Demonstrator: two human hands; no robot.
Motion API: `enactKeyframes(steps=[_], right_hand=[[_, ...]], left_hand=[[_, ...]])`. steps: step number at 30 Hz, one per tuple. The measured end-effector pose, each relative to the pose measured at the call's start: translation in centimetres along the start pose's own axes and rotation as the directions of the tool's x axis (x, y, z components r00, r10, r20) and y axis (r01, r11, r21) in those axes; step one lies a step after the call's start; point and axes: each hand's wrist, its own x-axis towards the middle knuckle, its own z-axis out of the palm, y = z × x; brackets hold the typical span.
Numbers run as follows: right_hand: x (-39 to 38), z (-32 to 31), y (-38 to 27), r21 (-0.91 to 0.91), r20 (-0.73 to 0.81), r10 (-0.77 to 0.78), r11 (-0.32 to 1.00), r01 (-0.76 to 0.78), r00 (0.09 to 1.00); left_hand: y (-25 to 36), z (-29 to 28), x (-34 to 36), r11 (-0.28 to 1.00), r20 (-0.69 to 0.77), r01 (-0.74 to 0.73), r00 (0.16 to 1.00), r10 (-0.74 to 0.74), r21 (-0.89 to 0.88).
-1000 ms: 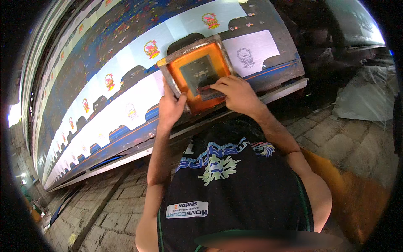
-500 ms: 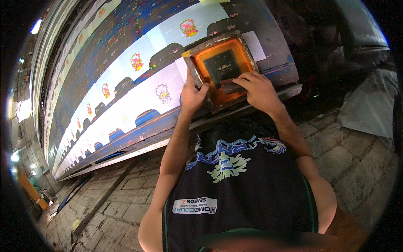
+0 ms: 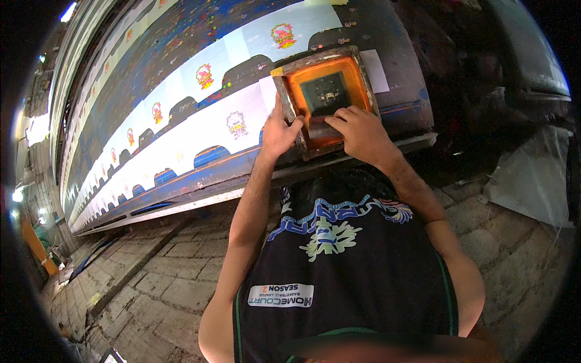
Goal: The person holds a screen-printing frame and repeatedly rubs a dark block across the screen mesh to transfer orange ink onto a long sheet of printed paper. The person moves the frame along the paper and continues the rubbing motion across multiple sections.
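Observation:
A small wooden screen-printing frame [image 3: 318, 59] with orange mesh and a dark square in its middle lies on the long table, over a white piece. My left hand [image 3: 279, 133] grips its left bar, the thumb on top and the fingers along the outer side. Inside the frame, my right hand [image 3: 365, 134] holds a dark squeegee [image 3: 319, 127] near the mesh's lower end. The fingers of that hand are bent over the squeegee's upper edge. A white piece with a faint grey outline print [image 3: 236, 124] lies just left of the frame.
The long dark, paint-specked table [image 3: 402, 66] runs away to the left. Rows of white pieces lie on it, several with colourful prints [image 3: 204, 76]. A clear plastic sheet [image 3: 526, 175] hangs at the right. Paving blocks [image 3: 151, 272] cover the floor.
My right hand has shifted slightly left and down with the squeegee, which sits lower in the frame. My left hand still holds the frame. The whole view has turned slightly.

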Motion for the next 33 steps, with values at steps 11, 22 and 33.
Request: enactKeyframes(steps=[11, 22, 33], right_hand=[[8.6, -1.2, 5.6, 0.039, -0.140, -0.068, 0.996, 0.074, 0.988], [1.5, 1.0, 3.5, 0.013, -0.052, -0.087, 0.996, 0.087, 0.995], [2.2, -0.5, 5.2, 0.080, -0.258, -0.106, 0.988, 0.131, 0.960]], left_hand=[[1.8, -1.0, -0.7, 0.975, 0.138, 0.193, 0.974, -0.178, -0.107], [2.2, -0.7, -0.9, 0.973, 0.137, 0.223, 0.968, -0.213, -0.065], [1.4, 0.0, -0.8, 0.976, 0.122, 0.214, 0.970, -0.208, -0.036]])
